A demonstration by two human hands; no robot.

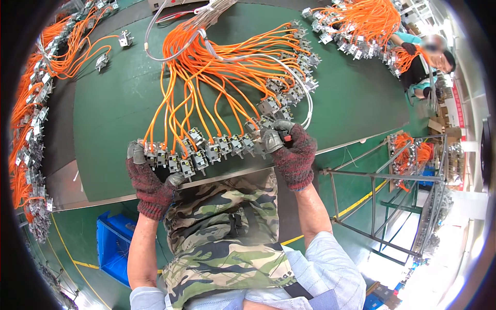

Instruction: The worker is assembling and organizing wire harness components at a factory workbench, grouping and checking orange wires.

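A row of grey metal connectors [213,151] on orange cables [196,77] lies along the near edge of the green tabletop [111,119]. My left hand [150,181], in a dark red knit glove with grey fingertips, rests at the row's left end. Its thumb and fingers are spread apart around the end connectors. In a matching glove, my right hand [293,155] is closed at the row's right end, beside the connectors that curve away up the right side. A small red piece [288,138] shows between its fingers; the rest of what it holds is hidden.
Another orange cable bundle [31,129] lines the left side, and one more [369,23] lies at the far right, by a person [423,57] in teal. A white cable [309,103] loops around the bundle. Below stand a blue bin [111,245] and a metal frame rack [382,201].
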